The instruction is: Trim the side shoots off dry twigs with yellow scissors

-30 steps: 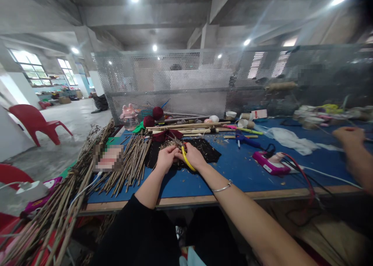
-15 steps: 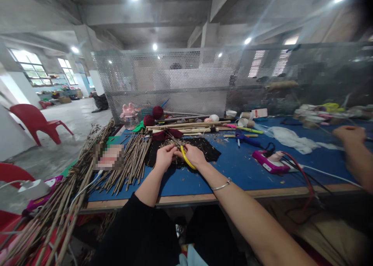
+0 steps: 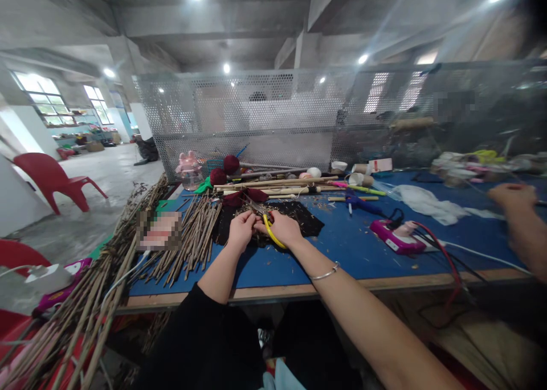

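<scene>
My right hand (image 3: 284,229) grips a pair of scissors with yellow handles (image 3: 272,234), whose metal blades (image 3: 256,206) point away from me and a little left. Close beside it, the fingers of my left hand (image 3: 241,229) are pinched together. Whatever they hold is too small or too hidden to make out. Both hands are over a black cloth (image 3: 311,224) strewn with small brown clippings. To the left of my hands lies a spread of cut twigs (image 3: 197,236). Dark red fabric (image 3: 258,195) sits just beyond the blades.
Long branches (image 3: 115,247) lean over the table's left end, near a phone (image 3: 161,230) on a cable. Wooden sticks (image 3: 269,185) and red yarn balls (image 3: 231,164) lie behind. A purple power strip (image 3: 397,237) and a blue glue gun (image 3: 362,204) are right. Another person's hand (image 3: 515,199) is far right.
The scissors have shifted very slightly left and their blades are turned a little. My two hands stay in almost the same place, and the things on the table have not moved.
</scene>
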A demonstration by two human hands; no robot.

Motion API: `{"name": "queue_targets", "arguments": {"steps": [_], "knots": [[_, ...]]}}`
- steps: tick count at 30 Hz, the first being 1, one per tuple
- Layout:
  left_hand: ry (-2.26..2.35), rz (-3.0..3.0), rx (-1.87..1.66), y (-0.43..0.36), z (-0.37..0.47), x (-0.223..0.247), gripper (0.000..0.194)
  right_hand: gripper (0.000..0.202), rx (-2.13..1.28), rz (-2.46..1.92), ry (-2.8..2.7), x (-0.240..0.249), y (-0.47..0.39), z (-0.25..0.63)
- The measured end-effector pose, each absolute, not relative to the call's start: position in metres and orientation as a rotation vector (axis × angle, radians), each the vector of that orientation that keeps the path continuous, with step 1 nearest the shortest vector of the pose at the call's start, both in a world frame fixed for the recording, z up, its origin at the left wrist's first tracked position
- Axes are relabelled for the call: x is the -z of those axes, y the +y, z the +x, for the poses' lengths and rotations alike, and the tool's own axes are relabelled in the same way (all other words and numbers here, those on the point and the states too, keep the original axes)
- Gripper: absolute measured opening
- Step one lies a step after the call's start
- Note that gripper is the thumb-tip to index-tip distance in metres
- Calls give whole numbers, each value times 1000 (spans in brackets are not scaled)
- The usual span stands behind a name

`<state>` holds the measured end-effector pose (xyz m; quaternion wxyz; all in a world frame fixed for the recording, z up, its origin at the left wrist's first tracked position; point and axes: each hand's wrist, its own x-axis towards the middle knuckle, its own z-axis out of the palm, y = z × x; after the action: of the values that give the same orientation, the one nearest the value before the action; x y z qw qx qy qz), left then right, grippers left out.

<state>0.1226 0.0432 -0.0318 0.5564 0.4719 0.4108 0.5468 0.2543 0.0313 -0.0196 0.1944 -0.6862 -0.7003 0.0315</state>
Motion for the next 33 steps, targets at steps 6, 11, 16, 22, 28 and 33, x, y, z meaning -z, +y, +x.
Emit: {"name": "queue_targets", "arguments": {"steps": [6, 11, 16, 22, 28, 33], "knots": [[906, 1145, -1254, 41, 124, 30, 18, 62, -80, -1836, -1985, 22, 32, 256], [855, 1139, -1277, 44, 126, 33, 19, 60, -85, -1829, -1983, 25, 34, 256], [987, 1108, -1268, 44, 126, 33, 19, 57, -47, -1865, -1964, 27, 36, 256], [1037, 1136, -1220, 42, 125, 31, 17, 57, -53, -1758, -1976, 26, 35, 257], [1076, 1159, -1227, 40, 124, 29, 24, 56, -119, -1828, -1976, 21, 32, 255], [1090, 1182, -1251, 41, 124, 31, 26, 54, -102, -1858, -1978, 21, 33, 254]]}}
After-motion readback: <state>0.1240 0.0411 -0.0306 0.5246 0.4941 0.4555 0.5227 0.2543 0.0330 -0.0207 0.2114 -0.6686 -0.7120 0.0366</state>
